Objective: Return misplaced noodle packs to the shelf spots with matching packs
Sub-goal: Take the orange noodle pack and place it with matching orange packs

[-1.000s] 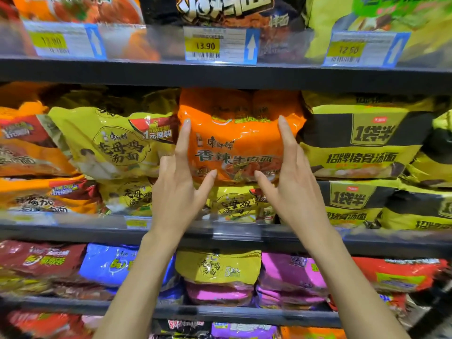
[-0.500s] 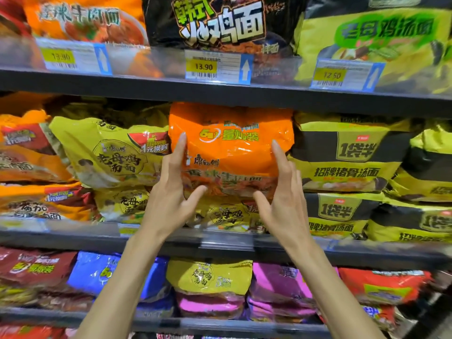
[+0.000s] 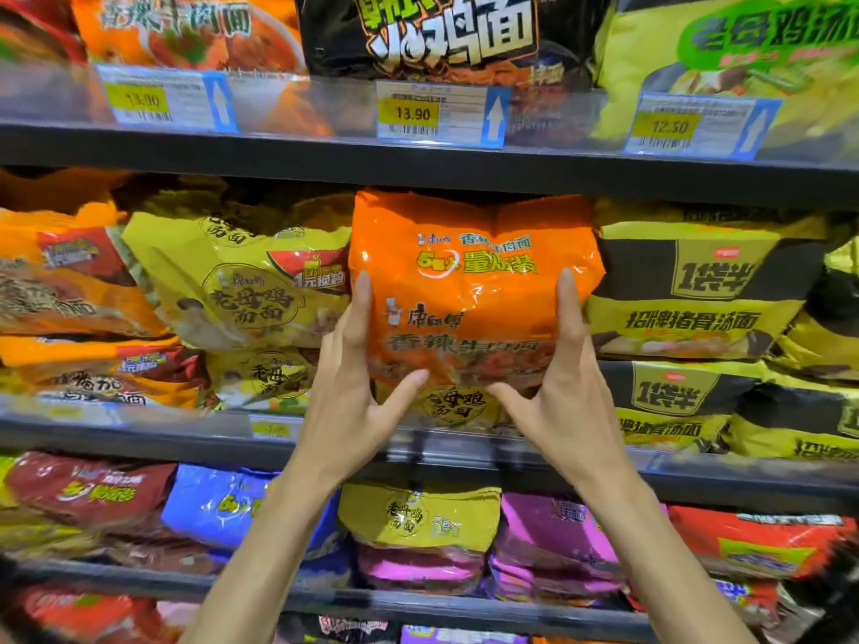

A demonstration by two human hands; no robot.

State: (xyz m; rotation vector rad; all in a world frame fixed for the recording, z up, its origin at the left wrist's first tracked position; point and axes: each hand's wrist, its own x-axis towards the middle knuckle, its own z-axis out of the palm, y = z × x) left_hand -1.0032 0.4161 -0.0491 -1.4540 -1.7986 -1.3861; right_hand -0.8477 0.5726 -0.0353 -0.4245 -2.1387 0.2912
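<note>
An orange noodle pack (image 3: 474, 290) stands on the middle shelf (image 3: 139, 434), on top of a yellow pack (image 3: 453, 404). My left hand (image 3: 353, 402) grips its left side and my right hand (image 3: 562, 392) grips its right side, with both thumbs under its bottom edge. Most of the fingers are hidden behind the pack. Yellow packs (image 3: 241, 281) of the same kind as the one underneath lie to its left. Orange packs with similar print (image 3: 186, 30) stand on the top shelf at the left.
Black-and-yellow packs (image 3: 697, 290) press against the orange pack's right side. Other orange packs (image 3: 60, 281) fill the far left. The upper shelf board (image 3: 279, 155) hangs just above the pack. Black packs (image 3: 441, 34) and price tags (image 3: 437, 113) sit overhead; the lower shelf holds mixed packs.
The orange pack has tilted up so that more of its front face shows, and both hands have slid down its sides, thumbs now beneath it. The view has shifted upward.
</note>
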